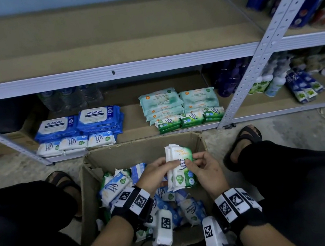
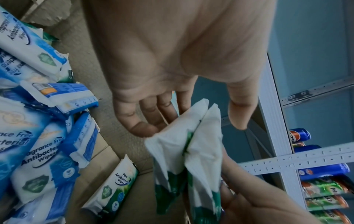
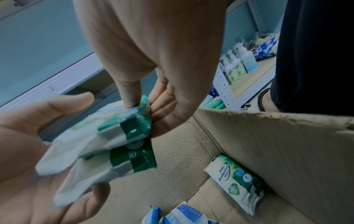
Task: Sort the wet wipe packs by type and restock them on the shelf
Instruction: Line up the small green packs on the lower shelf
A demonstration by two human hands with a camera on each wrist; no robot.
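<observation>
Both hands meet above the open cardboard box (image 1: 199,142) and hold two green pine wipe packs (image 1: 182,167) stacked face to face. The left hand (image 1: 156,174) cradles their white edge with fingers curved under and the thumb lifted off; the right hand (image 1: 203,168) pinches the green end between thumb and fingers. Inside the box, blue fragrance-free packs (image 1: 114,188) lie heaped toward 9 o'clock, and a lone pine pack (image 3: 234,180) rests against the wall at 3 o'clock. On the lower shelf (image 1: 133,116) at 12 o'clock stand sorted stacks: antabax packs (image 1: 99,117) at 11, pale green packs (image 1: 177,101) at 1.
</observation>
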